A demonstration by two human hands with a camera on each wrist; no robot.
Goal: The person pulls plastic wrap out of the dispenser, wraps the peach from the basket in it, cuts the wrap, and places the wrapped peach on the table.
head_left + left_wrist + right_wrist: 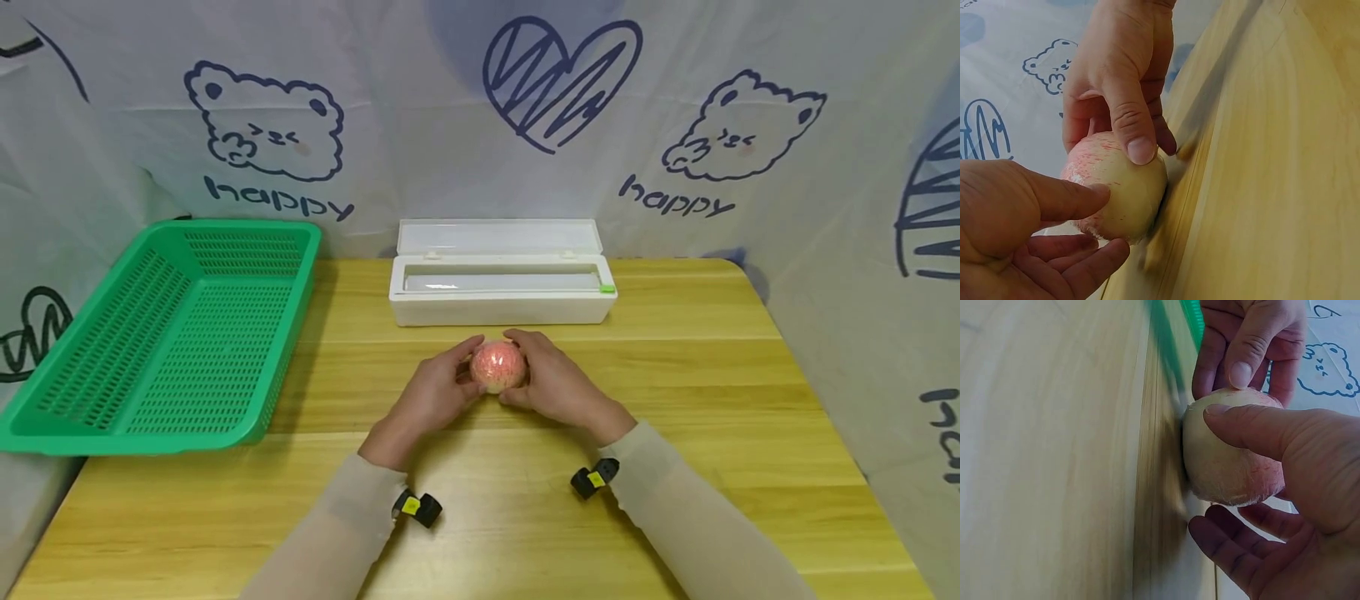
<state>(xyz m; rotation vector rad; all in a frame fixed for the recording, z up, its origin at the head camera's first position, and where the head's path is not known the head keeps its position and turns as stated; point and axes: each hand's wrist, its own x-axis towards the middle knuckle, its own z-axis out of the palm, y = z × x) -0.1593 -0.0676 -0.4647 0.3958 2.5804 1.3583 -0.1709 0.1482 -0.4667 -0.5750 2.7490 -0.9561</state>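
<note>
An apple (498,367), pink-red on top with a pale yellow side, has a shiny, crinkled clear film around it. It sits at or just above the tabletop in the middle of the head view. From the left, my left hand (438,385) holds it, the thumb on the near side and the fingers curled round behind. My right hand (557,379) grips the opposite side in the same way. In the left wrist view both thumbs press the pale face of the apple (1129,194). Some fingertips are hidden behind the fruit.
Just behind the hands stands a long white box (502,310), its lid (498,237) raised and a small green slider (607,289) at its right end. A green plastic basket (281,367) occupies the table's left side. White cloth with drawings hangs around the wooden table (720,400).
</note>
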